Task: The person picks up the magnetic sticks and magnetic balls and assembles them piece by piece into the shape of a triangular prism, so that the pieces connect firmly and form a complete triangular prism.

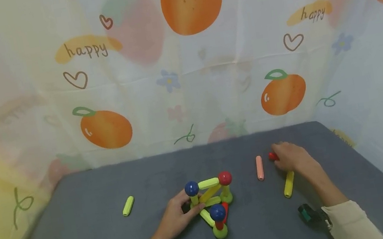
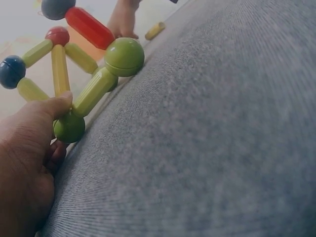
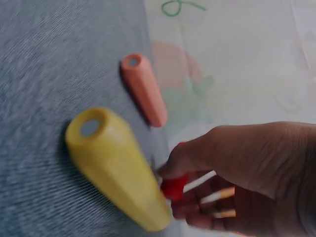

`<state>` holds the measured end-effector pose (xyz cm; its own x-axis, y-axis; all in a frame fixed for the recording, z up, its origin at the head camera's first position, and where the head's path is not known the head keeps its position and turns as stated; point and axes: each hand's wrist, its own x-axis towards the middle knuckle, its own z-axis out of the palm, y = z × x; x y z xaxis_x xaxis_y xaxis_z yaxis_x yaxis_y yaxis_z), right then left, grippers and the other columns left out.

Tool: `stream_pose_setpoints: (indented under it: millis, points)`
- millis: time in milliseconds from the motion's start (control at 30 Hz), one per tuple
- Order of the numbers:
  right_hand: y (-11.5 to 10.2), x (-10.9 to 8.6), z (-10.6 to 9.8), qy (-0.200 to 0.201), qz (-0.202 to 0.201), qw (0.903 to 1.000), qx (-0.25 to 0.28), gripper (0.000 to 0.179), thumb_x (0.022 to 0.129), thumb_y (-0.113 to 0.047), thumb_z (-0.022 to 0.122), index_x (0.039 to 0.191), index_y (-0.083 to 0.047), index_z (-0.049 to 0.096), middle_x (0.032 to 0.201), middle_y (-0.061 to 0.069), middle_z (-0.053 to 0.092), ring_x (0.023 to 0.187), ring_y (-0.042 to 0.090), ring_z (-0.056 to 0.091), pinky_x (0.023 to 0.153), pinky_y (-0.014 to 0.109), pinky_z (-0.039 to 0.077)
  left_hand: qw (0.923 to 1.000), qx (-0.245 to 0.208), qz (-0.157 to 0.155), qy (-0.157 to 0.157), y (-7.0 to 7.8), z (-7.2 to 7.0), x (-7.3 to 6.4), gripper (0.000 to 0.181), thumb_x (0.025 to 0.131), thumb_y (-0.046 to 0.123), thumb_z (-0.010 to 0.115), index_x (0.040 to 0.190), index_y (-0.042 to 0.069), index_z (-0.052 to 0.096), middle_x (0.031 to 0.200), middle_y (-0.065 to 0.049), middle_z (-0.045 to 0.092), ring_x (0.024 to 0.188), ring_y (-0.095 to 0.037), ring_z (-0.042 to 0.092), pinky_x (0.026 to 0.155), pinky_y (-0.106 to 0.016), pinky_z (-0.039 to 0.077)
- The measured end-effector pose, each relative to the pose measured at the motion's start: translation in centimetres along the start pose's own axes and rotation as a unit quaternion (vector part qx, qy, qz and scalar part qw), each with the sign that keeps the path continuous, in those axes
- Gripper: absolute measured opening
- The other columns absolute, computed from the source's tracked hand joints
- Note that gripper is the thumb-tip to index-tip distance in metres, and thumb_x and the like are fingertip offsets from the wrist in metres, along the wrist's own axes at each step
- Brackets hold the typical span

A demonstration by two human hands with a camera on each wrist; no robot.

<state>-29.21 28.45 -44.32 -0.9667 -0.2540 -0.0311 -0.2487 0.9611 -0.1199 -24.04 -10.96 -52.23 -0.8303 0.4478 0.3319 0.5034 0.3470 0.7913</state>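
In the head view, my left hand [image 1: 177,214] holds the left corner of a frame of magnetic rods and balls. Its thumb lies by a green ball [image 2: 69,128] and the foot of a yellow slanted rod [image 2: 60,71]. Two blue balls [image 1: 217,212] and one red ball [image 1: 225,178] top the uprights. A red rod [image 2: 90,28] stands on the near green ball [image 2: 124,57]. At the right, my right hand [image 1: 292,157] pinches a red rod [image 3: 174,188], mostly hidden by the fingers.
A yellow rod [image 1: 289,184] and a pink rod [image 1: 260,168] lie near my right hand. Left of the frame lies a yellow-green rod [image 1: 128,206]. A printed curtain [image 1: 211,103] hangs behind the grey table [image 1: 93,235].
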Motion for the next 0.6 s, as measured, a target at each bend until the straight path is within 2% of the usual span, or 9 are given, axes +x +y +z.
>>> stream_pose_setpoints:
  millis: [67,133,267,333,400,500,600]
  points:
    - [-0.6,0.0,-0.2,0.022,-0.042,0.9986,0.023,0.012,0.093,-0.003,0.071,0.093,-0.003,0.058,0.082,0.007,0.055,0.074,0.02,0.049,0.067,0.036,0.044,1.0,-0.001,-0.003,-0.001,0.0,-0.1,-0.3,0.019,0.097,0.028,0.076,0.114,0.021,0.073,0.101,0.002,0.068,0.081,-0.002,0.054,0.072,-0.022,0.049]
    - [-1.6,0.0,-0.8,0.038,-0.093,0.9933,0.058,0.011,0.094,-0.002,0.071,0.096,-0.003,0.06,0.085,0.005,0.059,0.074,0.017,0.051,0.067,0.033,0.046,1.0,-0.001,-0.004,-0.002,0.0,-0.1,-0.4,0.018,0.098,0.028,0.075,0.114,0.02,0.073,0.102,0.001,0.068,0.082,-0.002,0.055,0.073,-0.022,0.049]
    - [-4.7,-0.7,-3.0,0.061,-0.18,0.9753,0.113,0.018,0.095,-0.004,0.074,0.111,-0.008,0.065,0.098,0.001,0.069,0.084,0.012,0.062,0.074,0.033,0.056,1.0,-0.003,-0.004,-0.004,-0.1,0.0,-0.4,0.018,0.098,0.029,0.075,0.114,0.021,0.074,0.101,0.001,0.068,0.081,-0.002,0.055,0.072,-0.022,0.049]
    - [-6.4,-1.5,-4.1,0.085,-0.227,0.9638,0.112,0.024,0.093,-0.006,0.077,0.114,-0.011,0.066,0.102,-0.001,0.07,0.091,0.012,0.064,0.08,0.034,0.057,1.0,-0.005,-0.003,-0.005,-0.2,0.0,-0.4,0.018,0.098,0.029,0.075,0.115,0.021,0.074,0.1,0.001,0.067,0.081,-0.002,0.054,0.071,-0.021,0.048]
    - [-8.0,-2.2,-5.0,0.112,-0.277,0.9485,0.105,0.026,0.09,-0.005,0.081,0.111,-0.013,0.067,0.103,-0.004,0.068,0.094,0.012,0.062,0.083,0.034,0.056,1.0,-0.008,-0.002,-0.006,-0.1,0.0,-0.3,0.018,0.098,0.029,0.075,0.115,0.021,0.074,0.1,0.0,0.067,0.08,-0.002,0.054,0.071,-0.021,0.048]
    - [-10.2,-2.9,-5.5,0.146,-0.36,0.9169,0.091,0.03,0.084,-0.004,0.086,0.106,-0.015,0.069,0.102,-0.005,0.065,0.094,0.011,0.058,0.084,0.032,0.053,0.9999,-0.009,-0.001,-0.006,-0.1,-0.1,-0.2,0.019,0.098,0.029,0.075,0.115,0.021,0.074,0.1,0.0,0.068,0.08,-0.002,0.054,0.071,-0.021,0.048]
    - [-12.1,-3.3,-5.2,0.158,-0.42,0.8909,0.071,0.032,0.082,-0.004,0.087,0.105,-0.016,0.069,0.105,-0.004,0.064,0.095,0.011,0.056,0.083,0.03,0.05,1.0,-0.008,0.001,-0.005,0.0,-0.2,-0.2,0.019,0.098,0.029,0.074,0.115,0.021,0.073,0.102,0.0,0.069,0.081,-0.002,0.056,0.072,-0.022,0.05]
